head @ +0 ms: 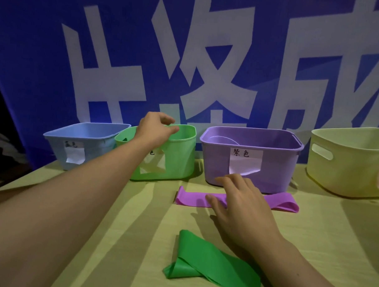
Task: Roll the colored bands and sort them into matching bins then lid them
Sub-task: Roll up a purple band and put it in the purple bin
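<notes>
My left hand (155, 129) hovers over the green bin (183, 156), fingers loosely curled with nothing visible in them. A dark green piece shows inside that bin's left corner. My right hand (238, 202) lies with straight fingers on a flat purple band (192, 197) in front of the purple bin (276, 166), which holds a rolled purple band (222, 140). A green band (203, 261), loosely folded, lies on the table near me under my right forearm.
A blue bin (54, 141) stands left of the green one and a pale yellow bin (348, 172) stands at the far right. All rest on a yellow-green tablecloth (115, 237) before a blue banner. No lids are in view.
</notes>
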The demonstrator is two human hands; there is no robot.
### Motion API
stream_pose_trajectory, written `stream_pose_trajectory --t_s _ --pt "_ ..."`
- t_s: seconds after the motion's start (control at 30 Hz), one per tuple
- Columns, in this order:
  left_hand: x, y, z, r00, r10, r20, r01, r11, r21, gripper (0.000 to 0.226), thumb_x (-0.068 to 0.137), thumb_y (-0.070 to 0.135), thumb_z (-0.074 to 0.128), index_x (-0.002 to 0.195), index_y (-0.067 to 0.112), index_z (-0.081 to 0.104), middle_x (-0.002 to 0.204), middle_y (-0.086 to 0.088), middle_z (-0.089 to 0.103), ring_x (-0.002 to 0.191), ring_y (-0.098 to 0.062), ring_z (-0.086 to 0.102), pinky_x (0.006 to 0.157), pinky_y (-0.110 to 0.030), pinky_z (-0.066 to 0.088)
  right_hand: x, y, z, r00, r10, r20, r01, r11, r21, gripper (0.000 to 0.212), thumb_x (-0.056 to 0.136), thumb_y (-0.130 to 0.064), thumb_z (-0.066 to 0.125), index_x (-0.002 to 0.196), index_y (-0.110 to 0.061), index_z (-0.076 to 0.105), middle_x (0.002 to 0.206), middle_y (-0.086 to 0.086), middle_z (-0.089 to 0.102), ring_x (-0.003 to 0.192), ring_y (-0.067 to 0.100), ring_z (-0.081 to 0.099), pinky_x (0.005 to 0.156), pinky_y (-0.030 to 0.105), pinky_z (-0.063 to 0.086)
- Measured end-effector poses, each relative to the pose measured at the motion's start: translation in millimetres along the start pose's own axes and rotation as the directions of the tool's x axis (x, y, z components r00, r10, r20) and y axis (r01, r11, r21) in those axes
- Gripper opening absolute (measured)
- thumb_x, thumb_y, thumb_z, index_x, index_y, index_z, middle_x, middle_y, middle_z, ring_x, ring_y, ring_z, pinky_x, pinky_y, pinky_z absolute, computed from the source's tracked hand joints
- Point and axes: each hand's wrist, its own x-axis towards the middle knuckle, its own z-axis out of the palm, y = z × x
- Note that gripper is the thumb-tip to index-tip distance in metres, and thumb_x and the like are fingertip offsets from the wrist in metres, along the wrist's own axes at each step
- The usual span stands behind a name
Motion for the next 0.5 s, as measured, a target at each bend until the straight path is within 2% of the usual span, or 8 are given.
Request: stream_pose_trajectory --t_s 0.17,0.27,0.37,0.43,0.5 --pt "-46.6 10.2 8.9 0.996 0.039 -0.086 -0.051 0.988 -0.146 0.017 0.096 0.031 0.072 0.11 0.024 0.075 0.099 0.014 0.07 0.092 -0.002 0.064 0.09 -0.032 0.053 1.6 7.7 -0.6 0.998 0.054 0.017 -0.054 0.999 0.004 0.048 0.101 -0.059 0.043 0.138 -0.029 0.05 0.136 -0.006 0.052 0.121 0.017 0.049 0.097 0.034 0.045" --pt "-82.9 0.0 28.1 0.998 -0.043 0.037 0.049 0.984 -0.172 0.008 0.095 0.036 0.071 0.098 0.029 0.073 0.092 0.016 0.07 0.088 -0.005 0.066 0.09 -0.034 0.055 2.0 12.2 -0.2 0.996 0.085 0.028 -0.085 0.996 0.016 0.049 0.101 -0.057 0.046 0.14 -0.028 0.05 0.137 -0.006 0.052 0.121 0.018 0.049 0.098 0.035 0.046" --pt "-108.7 -18.7 52.1 0.974 -0.189 0.126 0.193 0.981 -0.016 0.023 0.09 0.048 0.074 0.084 0.027 0.068 0.084 0.01 0.072 0.081 -0.013 0.068 0.086 -0.037 0.057 1.5 13.8 1.8 0.996 0.09 0.025 -0.09 0.996 0.019 0.049 0.101 -0.057 0.047 0.14 -0.027 0.051 0.136 -0.005 0.054 0.121 0.018 0.05 0.098 0.037 0.048" --pt "-117.4 -27.3 61.9 0.954 -0.275 0.124 0.259 0.957 0.131 0.039 0.088 0.056 0.072 0.081 0.018 0.069 0.077 0.003 0.07 0.076 -0.023 0.068 0.074 -0.031 0.05 1.3 14.0 2.9 0.996 0.086 0.022 -0.087 0.996 0.017 0.049 0.101 -0.057 0.047 0.14 -0.027 0.052 0.135 -0.004 0.055 0.12 0.018 0.05 0.097 0.037 0.048" --pt "-120.1 -32.2 65.7 0.942 -0.308 0.134 0.279 0.939 0.203 0.054 0.084 0.062 0.072 0.078 0.008 0.074 0.067 -0.005 0.067 0.076 -0.03 0.071 0.063 -0.032 0.042 1.3 13.1 3.4 0.997 0.076 0.019 -0.077 0.997 0.017 0.05 0.101 -0.056 0.047 0.14 -0.026 0.052 0.135 -0.004 0.055 0.12 0.018 0.051 0.096 0.036 0.048"
